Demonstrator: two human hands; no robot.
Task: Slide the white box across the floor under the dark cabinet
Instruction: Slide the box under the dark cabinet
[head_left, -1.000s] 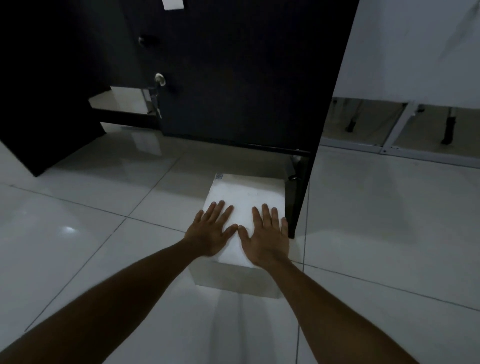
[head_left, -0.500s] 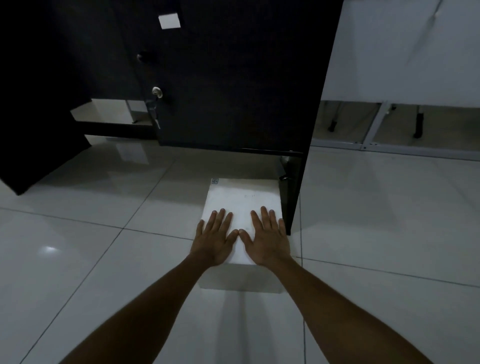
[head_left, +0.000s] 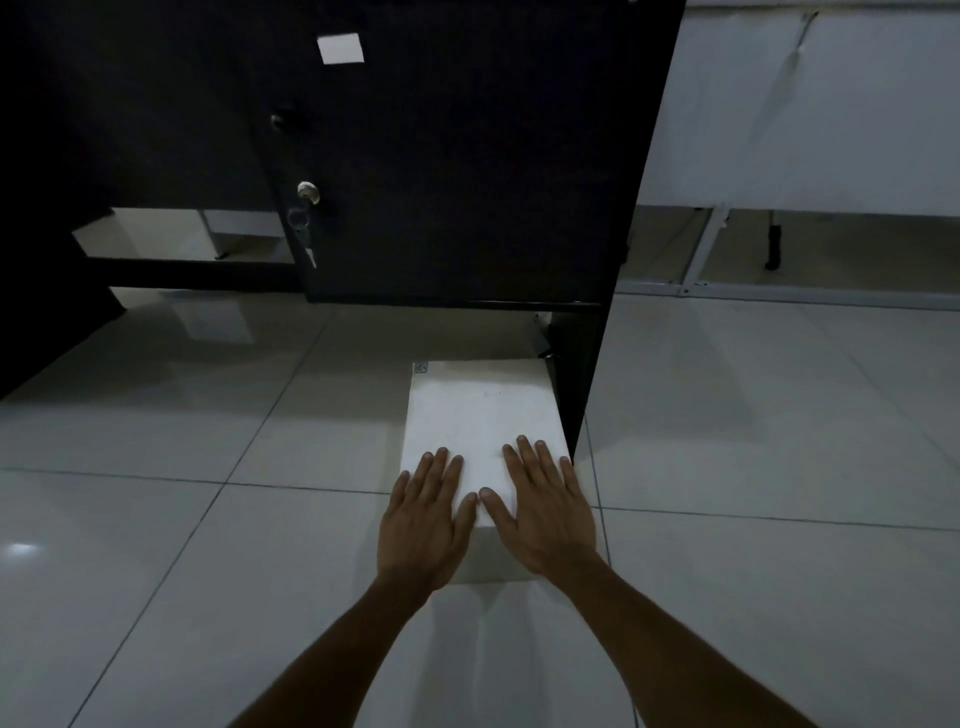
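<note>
The white box (head_left: 480, 421) lies on the tiled floor (head_left: 208, 519), its far end now nearer the dark cabinet (head_left: 457, 156) base than a second ago. Left hand (head_left: 423, 522) and right hand (head_left: 545, 512) press flat, fingers spread, gripping nothing. Judged: slide under way, unfinished.

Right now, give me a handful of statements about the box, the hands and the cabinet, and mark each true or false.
1. Both hands, the left hand and the right hand, lie flat on top of the white box. True.
2. The box has been lifted off the floor. False: it rests on the tiles.
3. The box sits beside the right-hand leg of the dark cabinet. True.
4. The cabinet door carries a red sticker. False: the patch is white.
5. A key hangs from the lock. True.
</note>
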